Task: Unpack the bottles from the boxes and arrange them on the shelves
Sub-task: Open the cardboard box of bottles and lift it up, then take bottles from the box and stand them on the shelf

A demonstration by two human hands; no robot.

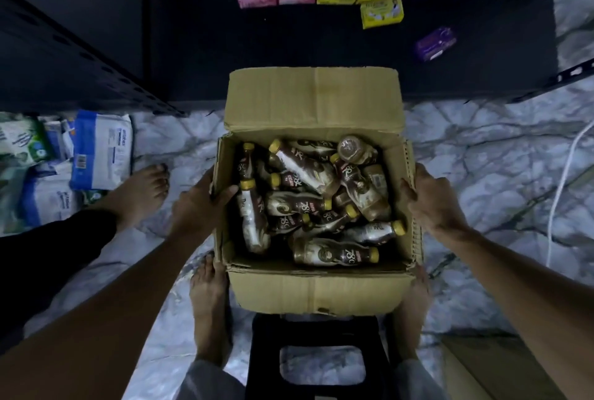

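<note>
Holding the cardboard box (pixel 318 290) by its side walls, my left hand (pixel 202 203) and right hand (pixel 430 203) each have the grip closed on the rim, I judge to steady it. Coffee bottles (pixel 308 171) lie jumbled inside, before the shelf (pixel 321 43).

Brown bottles (pixel 334 253) with yellow caps fill the tan cardboard box (pixel 316 290) on white-and-grey marbled floor (pixel 482 155).

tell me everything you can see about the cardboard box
The cardboard box is plain brown corrugated board, creased and worn. It is open at the top, with its far and near flaps folded outward. It sits upright over the marbled floor, in front of a dark shelf. Brown bottles with yellow caps lie jumbled inside. The left hand holds its left wall with fingers over the rim, and the right hand holds its right edge.
</note>
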